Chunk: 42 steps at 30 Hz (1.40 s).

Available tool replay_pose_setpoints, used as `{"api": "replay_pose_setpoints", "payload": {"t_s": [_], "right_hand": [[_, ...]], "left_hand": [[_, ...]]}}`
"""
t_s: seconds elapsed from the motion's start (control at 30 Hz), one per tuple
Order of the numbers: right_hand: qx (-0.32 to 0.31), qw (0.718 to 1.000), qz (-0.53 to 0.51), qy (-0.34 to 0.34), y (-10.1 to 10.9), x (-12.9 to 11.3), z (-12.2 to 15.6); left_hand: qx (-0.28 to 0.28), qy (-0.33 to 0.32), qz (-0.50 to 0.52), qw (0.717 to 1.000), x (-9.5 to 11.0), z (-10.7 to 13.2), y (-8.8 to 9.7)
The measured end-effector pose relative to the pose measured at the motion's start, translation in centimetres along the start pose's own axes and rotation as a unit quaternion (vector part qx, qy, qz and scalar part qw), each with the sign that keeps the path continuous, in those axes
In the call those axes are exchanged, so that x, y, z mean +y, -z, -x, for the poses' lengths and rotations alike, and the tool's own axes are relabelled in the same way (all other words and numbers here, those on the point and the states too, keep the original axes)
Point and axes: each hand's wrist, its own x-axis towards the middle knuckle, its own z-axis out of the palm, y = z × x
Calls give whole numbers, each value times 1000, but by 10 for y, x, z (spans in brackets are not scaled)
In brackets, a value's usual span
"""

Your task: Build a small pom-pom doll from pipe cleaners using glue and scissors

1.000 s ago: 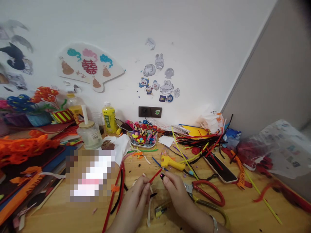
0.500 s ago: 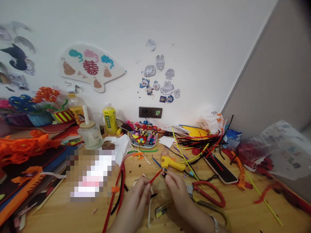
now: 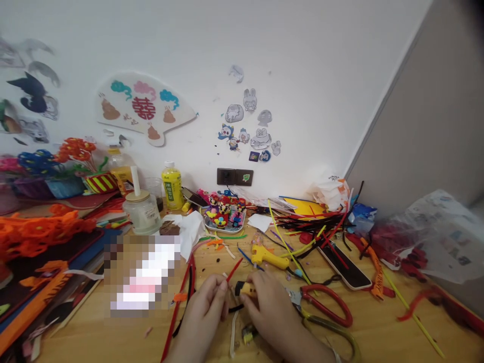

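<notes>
My left hand is closed, its thumb and fingers pinching a short red pipe cleaner whose end points up and to the right. Close beside it, my right hand grips a small yellow lighter with a black end, which faces the left hand. The red stem and the lighter are apart. Just beyond the right hand lies a yellow hot glue gun. To its right rest scissors with red and olive handles. A small yellow-and-black item lies under the hands, partly covered.
Behind stands a tray with small pipe cleaner figures. A phone and a heap of dark stems lie to the right. On the left are a glass jar, a yellow bottle and orange fuzzy flowers.
My right hand has turned and drawn lower, so the lighter's yellow body now shows. The red pipe cleaner's tip has shifted left, away from the glue gun. The view has tilted slightly.
</notes>
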Motion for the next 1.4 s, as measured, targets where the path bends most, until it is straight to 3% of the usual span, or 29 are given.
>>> {"api": "replay_pose_setpoints", "payload": {"t_s": [0.17,0.27,0.33,0.43,0.5,0.63,0.8,1.0,1.4], "right_hand": [[-19,997,71,36,3,-5,-5],[-30,995,96,10,28,6,-9],[-77,988,134,-17,51,19,-4],[-172,965,184,-75,79,46,17],[-181,969,153,-66,87,62,33],[-159,983,82,-44,84,81,53],[-110,990,-22,-89,76,87,55],[-100,967,-217,-90,74,79,56],[-92,991,-101,4,72,52,41]], "left_hand": [[17,-11,5,1000,1,0,1],[16,5,9,1000,2,-1,3],[19,13,15,1000,4,-3,4],[26,9,31,999,7,-4,5],[28,5,36,999,8,-5,5],[27,-10,37,999,6,-6,5],[25,-16,57,998,4,-7,6],[2,-23,101,995,12,-5,6],[-32,-8,170,985,19,-3,4]]}}
